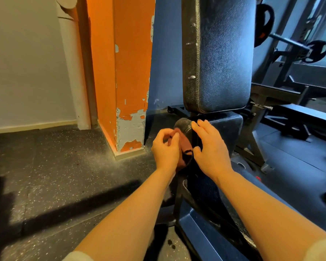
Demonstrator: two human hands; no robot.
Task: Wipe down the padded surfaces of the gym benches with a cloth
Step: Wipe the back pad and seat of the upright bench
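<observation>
Against the left wall stands an orange pillar with peeling paint, rising from speckled rubber floor. Just right of it, the left hand curls its grip round a reddish-brown cloth, pressed to the side of the black seat pad. The right hand rests on that pad, fingers relaxed and holding nothing, below the upright back pad.

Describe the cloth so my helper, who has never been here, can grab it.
Find the orange pillar, then the black upright bench pad to its right. Just below, at the left edge of the seat pad, the left hand pinches the cloth. It is the only reddish-brown, soft, crumpled thing among black padding.
</observation>
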